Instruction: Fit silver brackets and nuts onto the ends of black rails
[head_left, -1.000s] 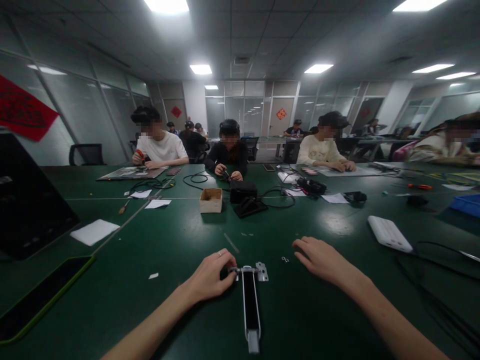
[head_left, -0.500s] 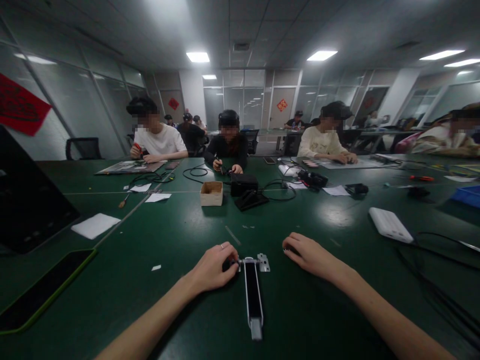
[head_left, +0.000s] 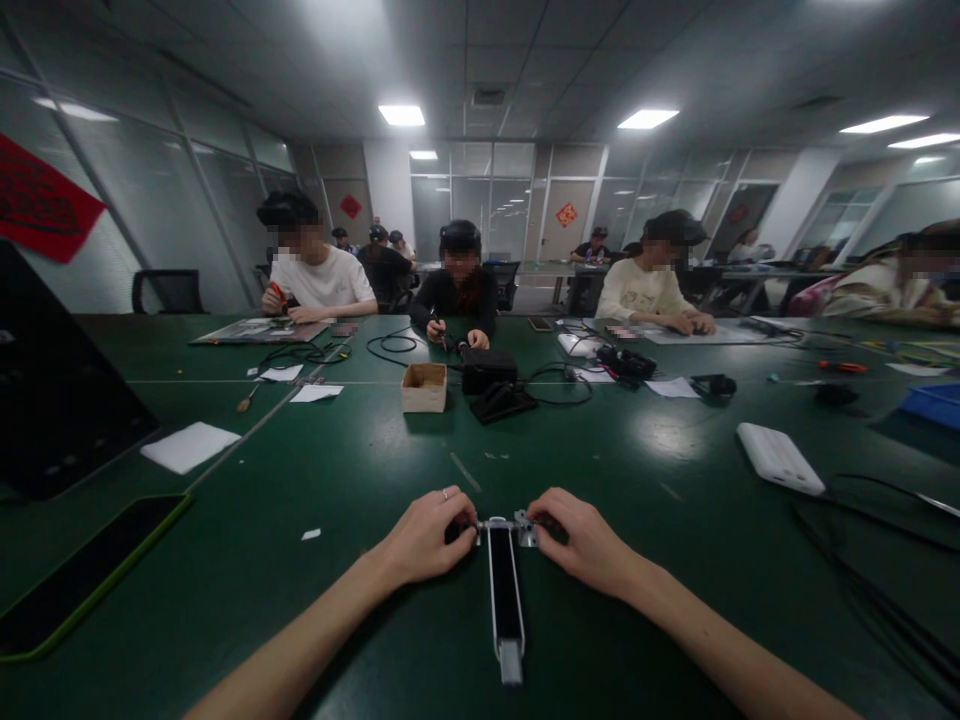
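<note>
A long black and silver bar (head_left: 505,598) lies on the green table (head_left: 637,480), pointing at me, with a small metal bracket (head_left: 522,527) across its far end. My left hand (head_left: 426,535) is closed in a pinch on the left end of that bracket. My right hand (head_left: 580,540) is curled at the bracket's right end, fingertips pressed on the metal. Whether the right fingers also carry a small part is hidden.
A black tablet (head_left: 82,580) with a green edge lies at the left, a dark screen (head_left: 52,400) behind it. A cardboard box (head_left: 424,387), a black device with cables (head_left: 491,385) and a white power bank (head_left: 778,458) lie further off. Several people sit across the table.
My right hand has come in from the right of the table to the bracket's right end. The small metal piece that lay near it is no longer in sight. My left hand has stayed.
</note>
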